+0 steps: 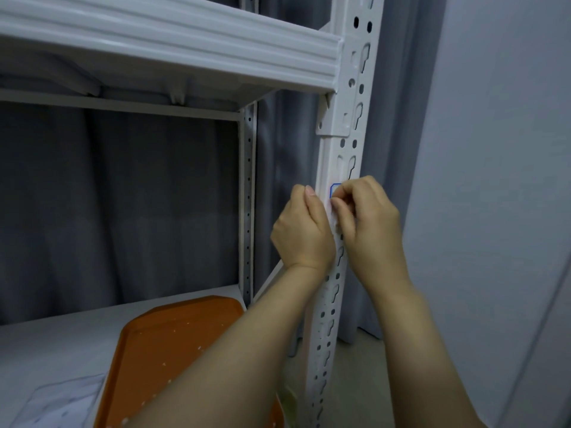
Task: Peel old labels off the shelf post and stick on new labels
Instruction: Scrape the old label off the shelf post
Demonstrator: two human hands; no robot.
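I judge we're mid-job: my right hand (367, 217) pinches the blue-edged label (335, 189) on the shelf post (332, 156), left hand (301, 231) beside it, grip unclear.

We see an orange tray (173, 344), flecked with small white bits, lying on the white lower shelf (61, 335). Beside it, at the near left, lies a clear plastic sheet (58, 400). Behind the rack hangs a grey curtain (123, 196). A pale wall (494, 180) stands to our right, and the ribbed upper shelf beam (154, 47) crosses overhead.
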